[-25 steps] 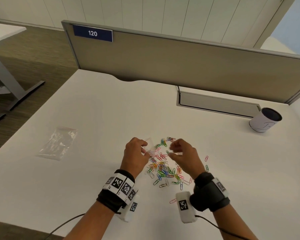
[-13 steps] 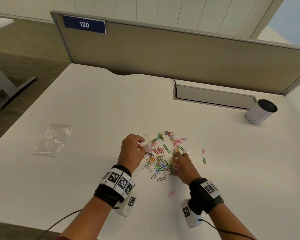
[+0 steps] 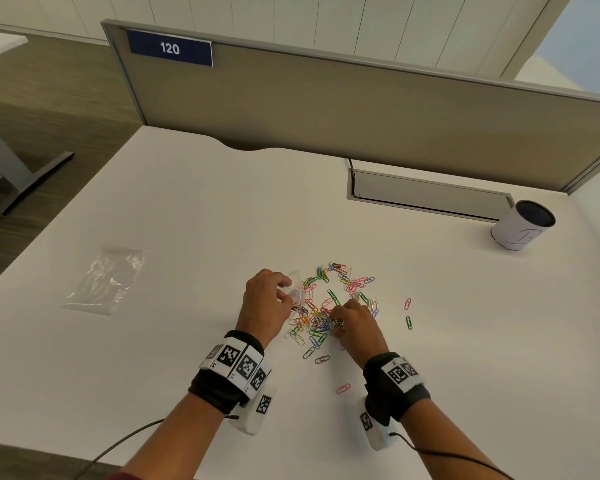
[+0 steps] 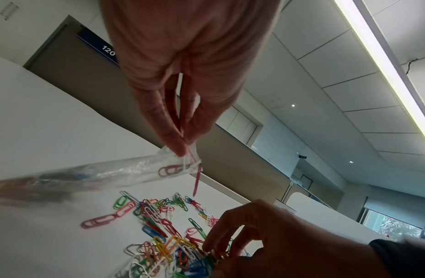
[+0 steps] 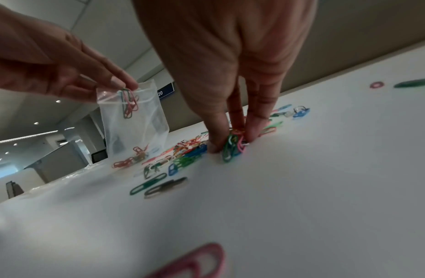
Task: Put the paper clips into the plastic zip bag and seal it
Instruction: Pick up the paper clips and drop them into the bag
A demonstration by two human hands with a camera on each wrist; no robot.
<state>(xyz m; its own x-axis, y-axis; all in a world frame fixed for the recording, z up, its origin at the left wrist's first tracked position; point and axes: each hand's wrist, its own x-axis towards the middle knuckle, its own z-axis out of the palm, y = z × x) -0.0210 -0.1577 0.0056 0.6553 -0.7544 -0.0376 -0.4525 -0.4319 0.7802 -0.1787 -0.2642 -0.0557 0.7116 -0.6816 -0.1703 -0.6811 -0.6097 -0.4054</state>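
A heap of coloured paper clips (image 3: 326,306) lies on the white desk (image 3: 187,237). My left hand (image 3: 267,303) pinches the top edge of a small clear zip bag (image 5: 133,120) and holds it upright just left of the heap; a few clips (image 5: 129,102) hang at its mouth and some lie at its bottom. In the left wrist view the bag (image 4: 125,173) hangs from my fingertips (image 4: 180,148). My right hand (image 3: 355,323) reaches down into the heap and pinches a small bunch of clips (image 5: 232,146) against the desk.
A second clear plastic bag (image 3: 106,278) lies flat at the left of the desk. A white cup (image 3: 520,230) stands at the back right, beside a cable tray lid (image 3: 426,192). A grey partition (image 3: 361,109) closes the back. Stray clips (image 3: 408,313) lie right of the heap.
My right hand dropped from beside the bag's mouth into the heap and closed its fingers on a bunch of clips. The left hand kept holding the bag.
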